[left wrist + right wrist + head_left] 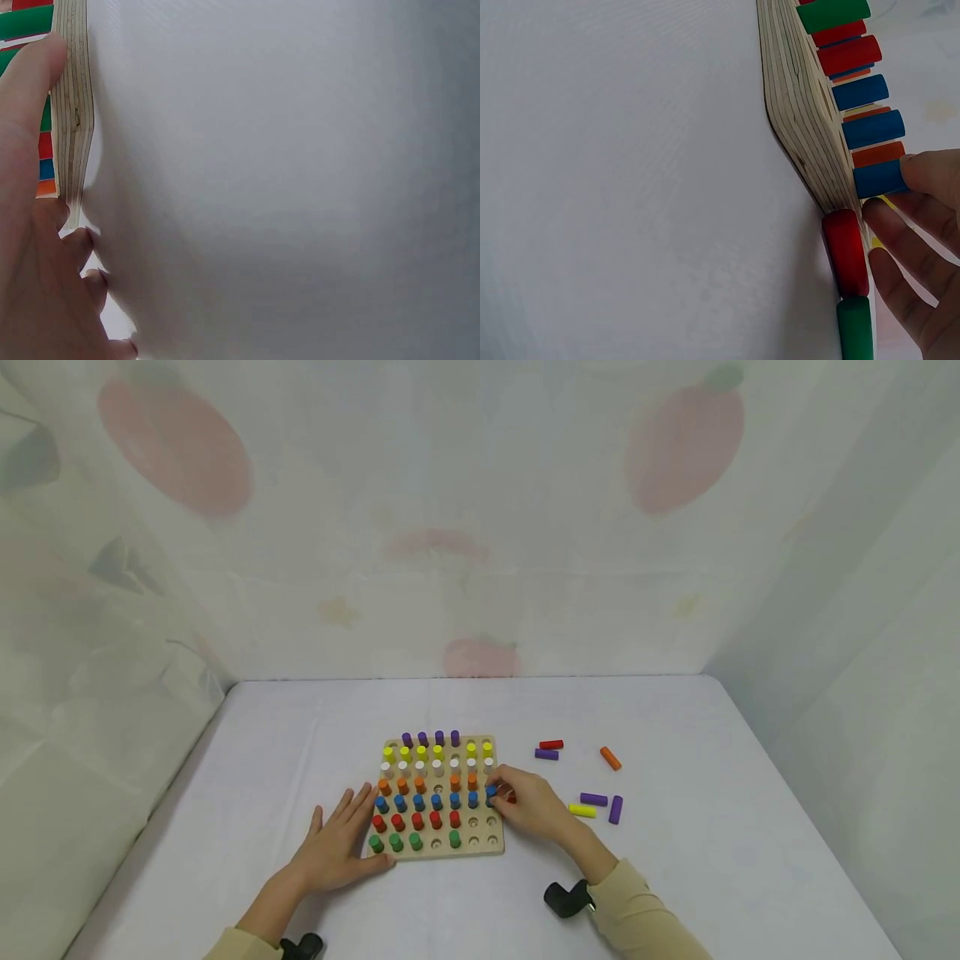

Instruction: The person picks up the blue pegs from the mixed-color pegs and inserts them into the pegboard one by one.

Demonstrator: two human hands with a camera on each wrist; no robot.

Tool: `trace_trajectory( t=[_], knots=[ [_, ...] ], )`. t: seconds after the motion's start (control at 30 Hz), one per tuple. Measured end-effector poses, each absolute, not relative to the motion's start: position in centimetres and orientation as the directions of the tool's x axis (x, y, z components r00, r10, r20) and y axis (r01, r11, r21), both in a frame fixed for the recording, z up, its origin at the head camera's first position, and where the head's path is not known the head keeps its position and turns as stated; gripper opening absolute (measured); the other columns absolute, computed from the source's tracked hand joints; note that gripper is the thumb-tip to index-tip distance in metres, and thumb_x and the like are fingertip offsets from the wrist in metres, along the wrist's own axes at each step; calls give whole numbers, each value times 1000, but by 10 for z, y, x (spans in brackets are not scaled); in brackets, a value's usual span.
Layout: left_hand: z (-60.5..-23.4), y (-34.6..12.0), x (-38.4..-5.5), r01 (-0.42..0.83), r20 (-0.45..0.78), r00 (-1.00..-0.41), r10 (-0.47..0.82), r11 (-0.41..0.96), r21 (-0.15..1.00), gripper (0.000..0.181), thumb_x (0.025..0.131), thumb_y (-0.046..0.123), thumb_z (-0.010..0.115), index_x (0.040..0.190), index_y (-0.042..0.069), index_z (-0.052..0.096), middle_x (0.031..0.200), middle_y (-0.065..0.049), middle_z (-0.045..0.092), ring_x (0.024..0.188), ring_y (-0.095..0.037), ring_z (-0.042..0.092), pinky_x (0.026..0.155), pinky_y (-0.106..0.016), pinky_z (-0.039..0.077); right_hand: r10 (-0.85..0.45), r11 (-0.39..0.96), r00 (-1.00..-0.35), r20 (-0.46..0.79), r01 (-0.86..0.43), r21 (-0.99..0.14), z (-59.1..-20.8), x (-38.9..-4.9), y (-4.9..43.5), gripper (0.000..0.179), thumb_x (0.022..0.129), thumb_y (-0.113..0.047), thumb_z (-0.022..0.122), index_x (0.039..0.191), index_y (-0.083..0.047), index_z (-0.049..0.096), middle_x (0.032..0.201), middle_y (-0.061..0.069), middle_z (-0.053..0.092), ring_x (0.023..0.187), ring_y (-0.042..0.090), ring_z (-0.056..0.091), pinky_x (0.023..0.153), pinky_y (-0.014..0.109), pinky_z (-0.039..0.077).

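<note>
A wooden pegboard [483, 832] carries rows of purple, yellow, white, orange, blue, red and green pegs, with bare holes at the front right. My right hand [534, 804] pinches a blue peg [877, 178] at the right end of the blue row, thumb against its top. The peg stands upright at the board. My left hand [335, 852] rests at the board's left front corner, fingers spread along the left side. Its thumb [37, 75] lies against the front edge in the left wrist view.
By the board's right side, a red peg [846, 251] and a green peg [856, 326] lie under the right hand. Farther right are loose purple pegs [593, 799], a yellow peg [582, 811], an orange peg [611, 758] and another red peg [551, 744].
</note>
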State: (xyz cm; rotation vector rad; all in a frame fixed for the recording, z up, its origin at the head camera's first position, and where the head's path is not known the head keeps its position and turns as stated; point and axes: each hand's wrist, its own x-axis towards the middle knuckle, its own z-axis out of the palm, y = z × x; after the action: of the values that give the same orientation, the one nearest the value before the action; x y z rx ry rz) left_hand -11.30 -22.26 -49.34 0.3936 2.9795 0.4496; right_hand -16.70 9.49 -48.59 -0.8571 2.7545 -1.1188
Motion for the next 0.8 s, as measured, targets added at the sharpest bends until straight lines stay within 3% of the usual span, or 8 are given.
trace_trajectory(
  t=[0.8],
  knots=[
    [-495,-222,-112,234,-56,-963,262,925,300,103,60,76,49,139,17,22,144,-4,20,130,-32,17,94,-66,6,-527,598,-838,139,-482,-641,-484,-166,95,18,81,-13,60,98,-17,56,91,-7,60,79,1,52,72,18,47]
  ],
)
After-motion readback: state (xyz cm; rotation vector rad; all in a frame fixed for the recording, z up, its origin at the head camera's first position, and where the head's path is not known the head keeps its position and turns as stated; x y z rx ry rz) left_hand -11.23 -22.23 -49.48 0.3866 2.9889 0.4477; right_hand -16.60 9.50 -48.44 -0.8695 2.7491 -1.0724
